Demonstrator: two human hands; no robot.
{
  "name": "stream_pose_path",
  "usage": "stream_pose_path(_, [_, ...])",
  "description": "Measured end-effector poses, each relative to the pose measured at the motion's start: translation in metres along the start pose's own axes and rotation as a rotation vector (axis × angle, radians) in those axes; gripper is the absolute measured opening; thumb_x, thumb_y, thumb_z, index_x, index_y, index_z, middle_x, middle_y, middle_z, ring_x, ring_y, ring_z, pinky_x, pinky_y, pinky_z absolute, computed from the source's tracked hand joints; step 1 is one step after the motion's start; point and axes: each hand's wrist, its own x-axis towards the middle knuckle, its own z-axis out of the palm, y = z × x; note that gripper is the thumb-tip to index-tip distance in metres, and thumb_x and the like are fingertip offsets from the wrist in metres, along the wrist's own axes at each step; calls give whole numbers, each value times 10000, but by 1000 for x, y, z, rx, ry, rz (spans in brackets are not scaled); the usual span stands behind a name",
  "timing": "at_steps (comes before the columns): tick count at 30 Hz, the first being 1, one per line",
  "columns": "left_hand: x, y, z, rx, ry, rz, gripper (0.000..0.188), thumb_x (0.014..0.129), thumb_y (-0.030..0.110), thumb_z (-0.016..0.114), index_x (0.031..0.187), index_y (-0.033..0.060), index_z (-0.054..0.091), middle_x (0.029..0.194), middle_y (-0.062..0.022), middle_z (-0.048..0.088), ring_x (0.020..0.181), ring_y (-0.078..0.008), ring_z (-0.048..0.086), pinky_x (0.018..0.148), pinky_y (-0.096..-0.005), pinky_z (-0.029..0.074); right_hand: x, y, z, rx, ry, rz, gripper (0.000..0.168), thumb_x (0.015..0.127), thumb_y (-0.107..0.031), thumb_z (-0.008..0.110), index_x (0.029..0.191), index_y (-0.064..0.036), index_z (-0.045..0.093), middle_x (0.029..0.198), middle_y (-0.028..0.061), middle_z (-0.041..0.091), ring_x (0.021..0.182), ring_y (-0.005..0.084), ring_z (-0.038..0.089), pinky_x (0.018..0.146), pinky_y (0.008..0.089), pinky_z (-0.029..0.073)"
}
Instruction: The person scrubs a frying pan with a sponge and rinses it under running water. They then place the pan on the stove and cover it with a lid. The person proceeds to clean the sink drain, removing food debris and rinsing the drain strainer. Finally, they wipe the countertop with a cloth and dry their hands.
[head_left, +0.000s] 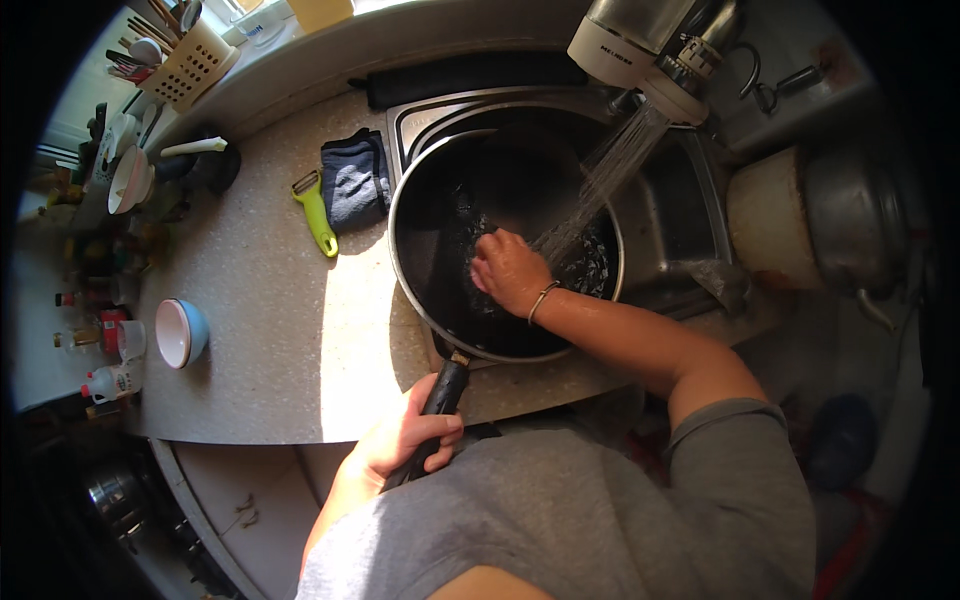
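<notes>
A large dark frying pan with a pale metal rim lies over the sink. My left hand is closed around its black handle. My right hand, with a bracelet at the wrist, is inside the pan with its fingers curled down to the wet surface; whether it holds anything is hidden. Water streams from the faucet head into the pan, just right of my right hand, and splashes there.
A green peeler and a folded dark cloth lie left of the pan. Farther left stand nested bowls and several bottles. A utensil basket is at the upper left. Pots stand right of the sink.
</notes>
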Motion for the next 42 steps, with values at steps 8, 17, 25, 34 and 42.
stream_pose_path(8, [-4, 1, 3, -27, 8, 33, 397, 838, 3, 554, 1199, 37, 391, 698, -90, 479, 444, -139, 445, 413, -241, 357, 70, 82, -14, -357, -95, 99, 210, 864, -266, 587, 952, -81, 635, 899, 131, 643, 843, 274, 640, 724, 394, 544])
stream_pose_path(17, [3, -4, -5, -5, -46, 14, 394, 834, 7, 557, 1189, 40, 389, 696, -87, 472, 436, -137, 436, 407, -237, 351, 4, -4, 0, -84, -36, -68, 190, 905, -258, 563, 992, -94, 519, 993, 126, 527, 953, 317, 556, 775, 418, 503])
stream_pose_path(25, [0, -3, 6, -24, -4, 50, 500, 777, 2, 536, 1259, 12, 403, 665, -86, 469, 424, -118, 414, 408, -216, 314, 16, 35, -49, -197, -226, 404, 229, 903, -270, 551, 1003, -64, 532, 1006, 167, 565, 949, 337, 586, 835, 426, 497])
stream_pose_path(34, [5, -7, 5, -173, -133, -10, 417, 788, 11, 515, 1194, -6, 419, 649, -55, 393, 361, -98, 361, 345, -238, 295, -4, -4, -4, 153, -68, -6, 193, 881, -271, 578, 964, -100, 545, 953, 131, 573, 880, 338, 574, 791, 423, 477])
stream_pose_path(42, [0, 24, 39, 15, 44, -28, 288, 821, 23, 532, 1097, -11, 458, 669, -52, 444, 369, -77, 381, 336, -234, 333, -41, 72, -88, -109, -552, 156, 216, 827, -270, 628, 953, -98, 598, 994, 158, 613, 891, 347, 610, 776, 431, 494])
